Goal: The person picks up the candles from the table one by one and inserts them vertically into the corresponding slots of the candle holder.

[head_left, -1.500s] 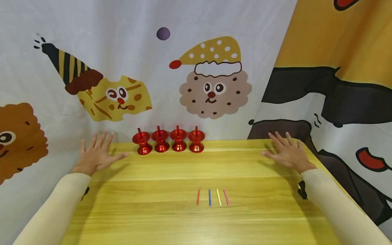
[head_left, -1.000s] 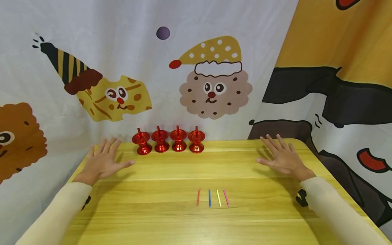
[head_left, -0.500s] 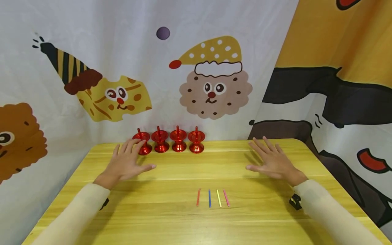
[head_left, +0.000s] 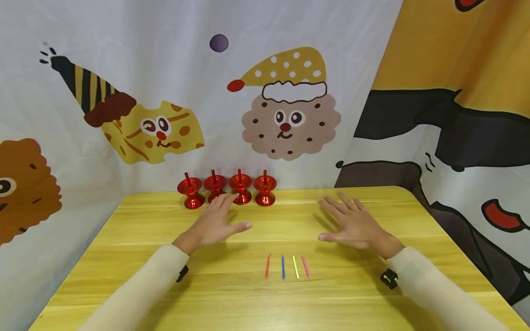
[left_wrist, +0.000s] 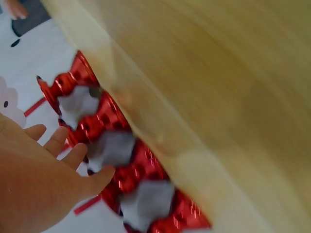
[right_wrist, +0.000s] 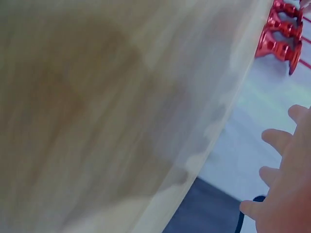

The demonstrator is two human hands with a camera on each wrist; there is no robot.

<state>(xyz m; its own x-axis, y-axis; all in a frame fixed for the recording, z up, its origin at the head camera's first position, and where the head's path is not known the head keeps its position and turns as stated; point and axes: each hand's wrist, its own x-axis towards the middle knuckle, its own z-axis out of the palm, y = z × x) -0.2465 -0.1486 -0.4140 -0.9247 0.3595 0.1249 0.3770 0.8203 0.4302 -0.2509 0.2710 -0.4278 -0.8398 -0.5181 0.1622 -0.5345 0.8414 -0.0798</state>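
Note:
Several shiny red candle holders (head_left: 265,187), each with an upright pin, stand in a row at the back of the table; the left wrist view shows these candle holders (left_wrist: 141,170) close up. My left hand (head_left: 213,224) hovers in front of the row, fingers spread, hiding part of the bases. To the right, my right hand (head_left: 356,225) hangs over the table, fingers spread and holding nothing. Between and nearer than the hands lie thin sticks like small candles: a red one (head_left: 267,266), a blue one (head_left: 283,267), a yellow one (head_left: 296,267) and a pink one (head_left: 305,266).
The wooden table (head_left: 265,303) ends at the back against a white cloth (head_left: 178,55) printed with cartoon figures. Another cloth, yellow and black (head_left: 451,50), hangs on the right. A small black device (head_left: 389,278) sits at the right wrist.
Both hands have moved inward from the table's sides, the left one farther, passing in front of the leftmost candle holder. The candle holders and sticks have stayed in place.

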